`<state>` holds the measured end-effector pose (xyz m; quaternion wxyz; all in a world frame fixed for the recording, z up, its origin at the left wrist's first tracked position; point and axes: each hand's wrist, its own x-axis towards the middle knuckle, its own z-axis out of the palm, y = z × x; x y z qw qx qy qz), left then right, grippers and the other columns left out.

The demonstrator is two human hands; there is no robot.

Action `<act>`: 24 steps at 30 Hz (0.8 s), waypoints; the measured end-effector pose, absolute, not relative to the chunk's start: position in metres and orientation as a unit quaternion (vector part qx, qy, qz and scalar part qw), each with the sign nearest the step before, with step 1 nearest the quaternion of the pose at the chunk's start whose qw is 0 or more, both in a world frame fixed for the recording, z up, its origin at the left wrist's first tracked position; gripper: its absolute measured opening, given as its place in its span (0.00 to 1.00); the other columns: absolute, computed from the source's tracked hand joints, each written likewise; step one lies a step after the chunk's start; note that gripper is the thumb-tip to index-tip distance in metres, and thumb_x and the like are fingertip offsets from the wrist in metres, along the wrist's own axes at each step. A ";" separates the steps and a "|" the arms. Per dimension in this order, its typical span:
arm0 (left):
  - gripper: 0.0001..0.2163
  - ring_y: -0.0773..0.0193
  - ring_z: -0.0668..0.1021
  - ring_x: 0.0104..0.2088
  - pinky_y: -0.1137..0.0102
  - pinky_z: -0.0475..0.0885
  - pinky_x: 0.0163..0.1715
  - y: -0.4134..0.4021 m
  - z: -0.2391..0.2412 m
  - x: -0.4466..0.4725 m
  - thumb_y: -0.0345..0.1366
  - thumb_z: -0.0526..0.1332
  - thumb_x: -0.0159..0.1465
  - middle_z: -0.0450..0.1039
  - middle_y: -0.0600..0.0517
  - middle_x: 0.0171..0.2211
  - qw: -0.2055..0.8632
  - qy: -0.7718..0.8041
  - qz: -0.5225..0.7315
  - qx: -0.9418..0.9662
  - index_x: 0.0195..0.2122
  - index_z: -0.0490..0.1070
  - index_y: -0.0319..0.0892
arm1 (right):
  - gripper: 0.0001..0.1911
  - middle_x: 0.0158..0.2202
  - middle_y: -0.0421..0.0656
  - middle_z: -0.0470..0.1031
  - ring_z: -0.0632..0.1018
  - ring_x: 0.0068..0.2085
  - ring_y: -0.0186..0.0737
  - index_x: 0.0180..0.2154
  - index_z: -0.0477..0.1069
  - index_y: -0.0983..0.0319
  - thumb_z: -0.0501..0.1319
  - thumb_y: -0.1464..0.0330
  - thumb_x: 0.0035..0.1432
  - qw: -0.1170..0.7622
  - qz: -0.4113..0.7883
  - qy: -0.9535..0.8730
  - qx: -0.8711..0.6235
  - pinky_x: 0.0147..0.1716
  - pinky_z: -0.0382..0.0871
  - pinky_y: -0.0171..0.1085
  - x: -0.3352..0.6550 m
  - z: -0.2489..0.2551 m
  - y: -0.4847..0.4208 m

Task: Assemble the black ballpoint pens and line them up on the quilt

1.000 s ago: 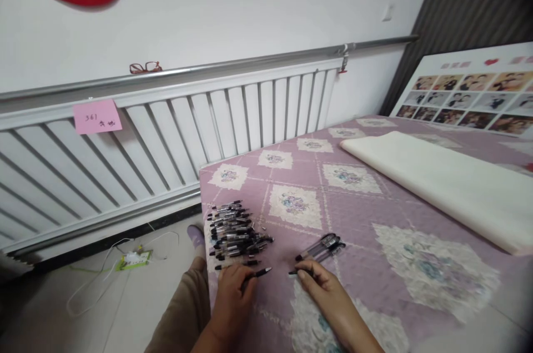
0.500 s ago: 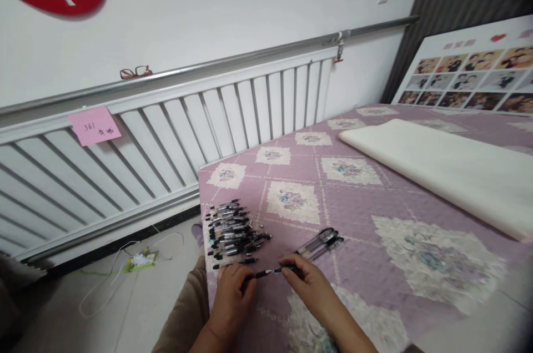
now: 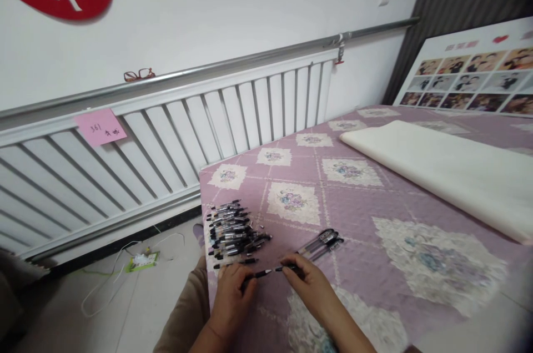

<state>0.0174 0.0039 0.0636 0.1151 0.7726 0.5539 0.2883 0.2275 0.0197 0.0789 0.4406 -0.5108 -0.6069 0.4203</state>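
Observation:
My left hand (image 3: 235,289) is closed around a black pen (image 3: 262,273), whose pale tip points right. Facing that tip, my right hand (image 3: 306,281) pinches a slim black pen part (image 3: 278,269); most of it is hidden by the fingers, so I cannot tell if it is a cap or part of another pen. Just beyond my left hand lies a pile of black and clear pens (image 3: 231,231), roughly side by side. A few longer capped pens (image 3: 320,242) rest beyond my right hand.
The pens lie on a bed-like surface with a purple floral cover (image 3: 353,203). A folded cream sheet (image 3: 441,164) lies at right. Along the wall runs a white radiator (image 3: 233,120) with a pink note (image 3: 100,127). A power strip (image 3: 142,261) with cables sits on the floor.
The camera view has shifted slightly. Both hands keep nearly the same place and grip, with the pen tip and the black part still facing each other.

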 end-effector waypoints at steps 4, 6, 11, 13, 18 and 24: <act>0.05 0.60 0.73 0.35 0.64 0.66 0.38 0.004 0.062 0.017 0.33 0.56 0.60 0.73 0.51 0.32 0.116 0.551 0.291 0.774 0.34 0.72 0.44 | 0.09 0.34 0.41 0.76 0.75 0.36 0.40 0.36 0.73 0.59 0.57 0.66 0.52 0.424 0.415 -0.631 -0.500 0.37 0.68 0.37 0.223 0.076 0.019; 0.05 0.60 0.73 0.35 0.64 0.66 0.38 0.003 0.062 0.018 0.33 0.57 0.60 0.72 0.51 0.32 0.114 0.552 0.293 0.772 0.34 0.72 0.44 | 0.09 0.34 0.41 0.75 0.75 0.36 0.40 0.36 0.73 0.59 0.57 0.68 0.52 0.417 0.409 -0.646 -0.491 0.37 0.67 0.37 0.219 0.075 0.018; 0.05 0.59 0.72 0.35 0.63 0.65 0.38 0.002 0.065 0.020 0.32 0.57 0.59 0.72 0.51 0.32 0.118 0.551 0.290 0.773 0.34 0.72 0.44 | 0.10 0.35 0.41 0.75 0.74 0.38 0.41 0.36 0.73 0.59 0.56 0.70 0.51 0.395 0.382 -0.684 -0.480 0.39 0.67 0.38 0.212 0.074 0.016; 0.05 0.59 0.73 0.36 0.63 0.65 0.39 0.002 0.066 0.020 0.31 0.58 0.59 0.72 0.51 0.32 0.121 0.543 0.290 0.779 0.34 0.72 0.44 | 0.09 0.35 0.41 0.75 0.74 0.38 0.41 0.36 0.73 0.58 0.57 0.71 0.51 0.383 0.373 -0.697 -0.478 0.40 0.66 0.38 0.211 0.075 0.016; 0.06 0.59 0.73 0.38 0.63 0.65 0.40 0.002 0.063 0.019 0.30 0.58 0.59 0.72 0.50 0.35 0.117 0.525 0.295 0.790 0.36 0.72 0.44 | 0.08 0.35 0.41 0.75 0.74 0.38 0.42 0.35 0.72 0.57 0.57 0.71 0.52 0.368 0.368 -0.716 -0.466 0.40 0.66 0.39 0.208 0.074 0.015; 0.07 0.58 0.73 0.38 0.62 0.66 0.40 0.002 0.060 0.017 0.31 0.58 0.60 0.73 0.50 0.35 0.086 0.515 0.290 0.802 0.38 0.72 0.46 | 0.08 0.34 0.41 0.74 0.73 0.37 0.41 0.34 0.71 0.57 0.56 0.72 0.53 0.350 0.341 -0.735 -0.470 0.38 0.66 0.38 0.208 0.074 0.015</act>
